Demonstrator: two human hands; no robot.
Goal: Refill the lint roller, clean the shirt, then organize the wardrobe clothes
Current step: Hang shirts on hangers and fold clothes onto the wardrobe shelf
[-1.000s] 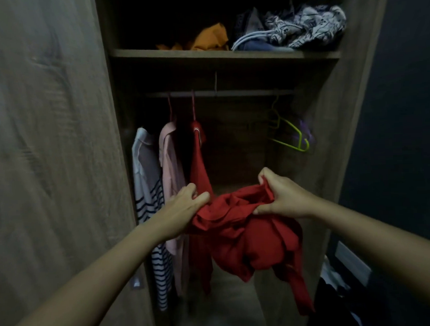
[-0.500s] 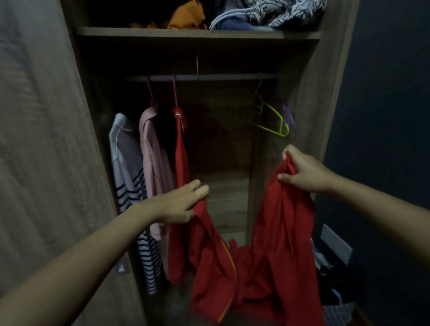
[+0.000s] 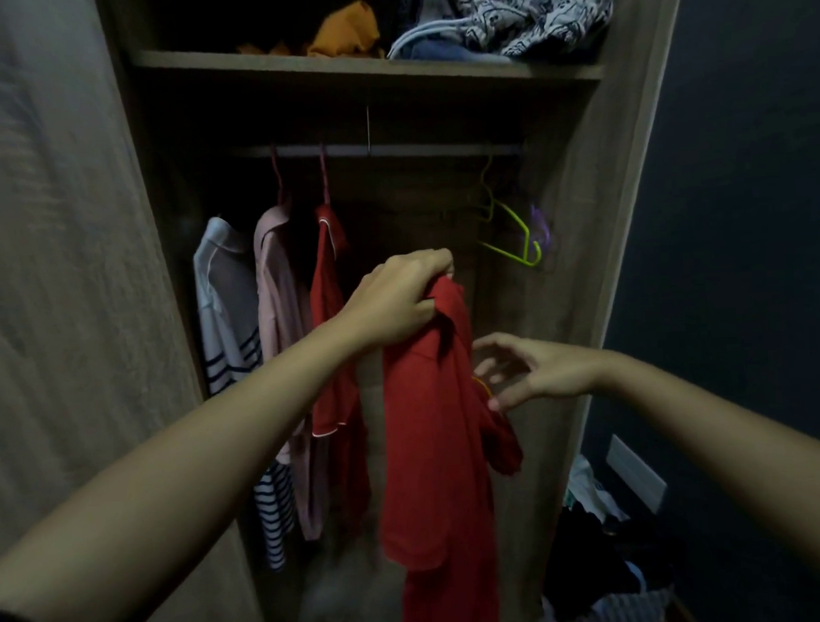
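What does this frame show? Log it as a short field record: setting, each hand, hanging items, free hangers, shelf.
setting: open wooden wardrobe
left hand: gripping the top of a red shirt, holding it up
right hand: open, fingers at the shirt's right edge
hanging on rail: striped white shirt, pink shirt, red garment with white piping
free hangers: yellow-green hanger at right
top shelf: orange cloth, patterned fabric

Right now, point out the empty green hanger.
Head view, right end of the rail: the green hanger hangs bare by the wardrobe's right wall, above the right hand.
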